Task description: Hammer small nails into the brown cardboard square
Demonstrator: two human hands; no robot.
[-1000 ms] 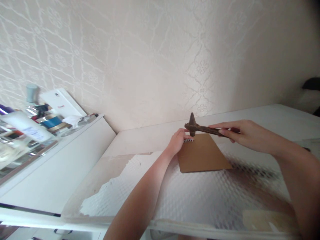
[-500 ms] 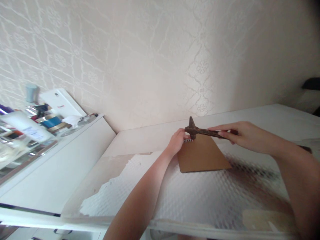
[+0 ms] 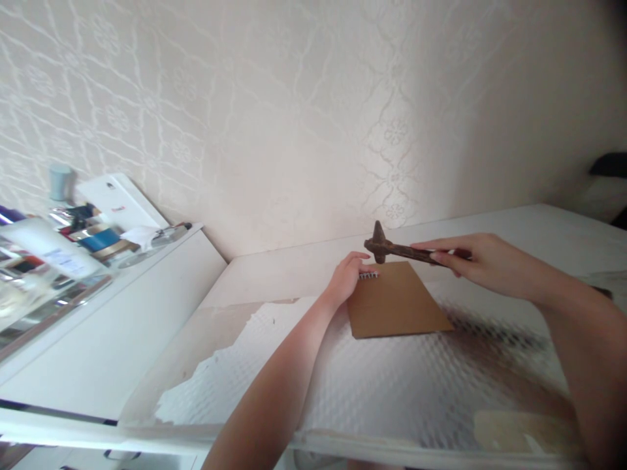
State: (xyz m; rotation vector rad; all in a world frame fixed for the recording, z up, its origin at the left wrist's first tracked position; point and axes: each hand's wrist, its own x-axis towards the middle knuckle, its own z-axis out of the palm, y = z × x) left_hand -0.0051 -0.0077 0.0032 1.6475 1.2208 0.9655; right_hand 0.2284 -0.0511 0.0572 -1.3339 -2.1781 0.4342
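My hammer (image 3: 392, 248) has risen slightly within half a second. My left hand (image 3: 346, 277) rests at the coiled edge of a notebook (image 3: 396, 303) on the table (image 3: 274, 269), its pinch impossible to tell; farther right, my right hand (image 3: 479, 262) clamps the hammer's handle, best swung short, clear of my fingers.

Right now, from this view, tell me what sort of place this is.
Probably a room in a home, perhaps a bedroom, though I can't be sure: floral-patterned wallpaper and a white cabinet crowded with what look like toiletries.
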